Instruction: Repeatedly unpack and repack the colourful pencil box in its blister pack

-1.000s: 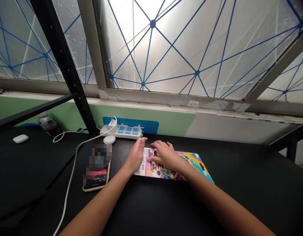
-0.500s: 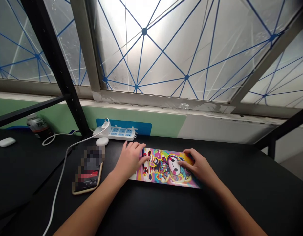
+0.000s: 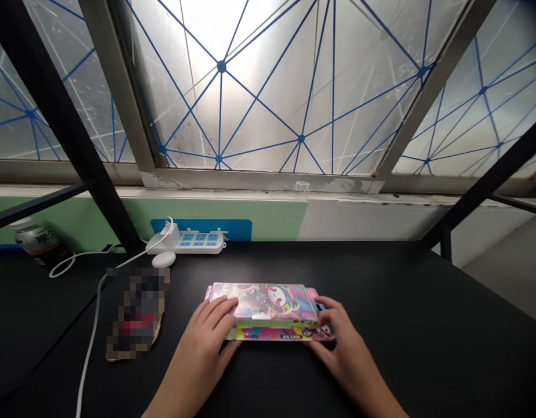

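Observation:
A pencil box [image 3: 261,299] lies on the black table, its glossy top showing a cartoon character in pink, blue and yellow and a green strip along its front side. Under it, a wider colourful backing card [image 3: 268,334] sticks out at the front and at both ends. My left hand [image 3: 207,331] holds the left end, fingers over the top and thumb by the front edge. At the right end, my right hand [image 3: 340,334] grips the corner with bent fingers, its thumb low at the front. The undersides of both things are hidden.
Left of the hands lies a phone [image 3: 139,313], its screen blurred out. Behind it are a white round case [image 3: 164,259] and a white power strip [image 3: 202,242] with a cable [image 3: 91,325] running forward. A bottle [image 3: 39,241] stands far left; black metal posts [image 3: 481,186] frame the table.
The flat printed face seen earlier has given way to the pencil box on its backing card. Both hands have come nearer and re-gripped the ends. The view has turned rightward.

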Tool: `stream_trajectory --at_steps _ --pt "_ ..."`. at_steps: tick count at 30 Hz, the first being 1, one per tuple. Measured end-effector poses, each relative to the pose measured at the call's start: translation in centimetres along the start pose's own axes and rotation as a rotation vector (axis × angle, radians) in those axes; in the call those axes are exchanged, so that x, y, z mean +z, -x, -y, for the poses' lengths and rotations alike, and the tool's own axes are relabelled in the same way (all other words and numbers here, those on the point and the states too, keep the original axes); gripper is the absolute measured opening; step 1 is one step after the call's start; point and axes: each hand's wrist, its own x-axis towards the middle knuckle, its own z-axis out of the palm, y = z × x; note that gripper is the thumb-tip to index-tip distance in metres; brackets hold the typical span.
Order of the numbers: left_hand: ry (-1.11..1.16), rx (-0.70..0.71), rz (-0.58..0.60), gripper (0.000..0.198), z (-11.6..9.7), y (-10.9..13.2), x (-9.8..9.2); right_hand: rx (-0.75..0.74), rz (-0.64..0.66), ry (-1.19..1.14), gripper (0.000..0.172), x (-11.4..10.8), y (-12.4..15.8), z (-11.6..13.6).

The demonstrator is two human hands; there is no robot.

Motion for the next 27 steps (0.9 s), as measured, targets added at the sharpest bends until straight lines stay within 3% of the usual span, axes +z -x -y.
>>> stream_trajectory --at_steps 4,8,11,14,16,18,23,27 --pt "0.119 -0.208 -0.076 0.035 -0.4 2.4 0.6 0.089 0.175 -0.034 0.045 0.8 1.5 0.5" --pt "0.153 -0.395 -0.099 0.04 0.5 2.4 0.5 0.172 0.268 -0.02 0.059 0.0 -0.1 0.5" --pt "0.191 -0.502 0.046 0.052 1.4 1.9 0.4 0.169 0.356 0.055 0.077 -0.9 -2.7 0.1" --pt "0.276 -0.583 0.234 0.063 1.7 1.1 0.3 0.098 0.527 0.12 0.093 -1.5 -6.0 0.0" --pt "0.351 -0.641 0.275 0.064 1.8 0.4 0.3 0.042 0.649 0.109 0.102 -1.3 -8.1 0.4" --pt "0.393 -0.676 0.236 0.064 1.9 -0.1 0.5 -0.021 0.714 0.092 0.104 -0.5 -9.9 1.1" --pt "0.345 -0.634 0.082 0.059 2.7 1.0 1.8 -0.162 0.682 0.15 0.098 2.0 -11.9 3.2" --pt "0.313 -0.602 -0.03 0.06 3.1 1.9 1.4 -0.293 0.479 0.125 0.083 3.4 -11.4 3.7"
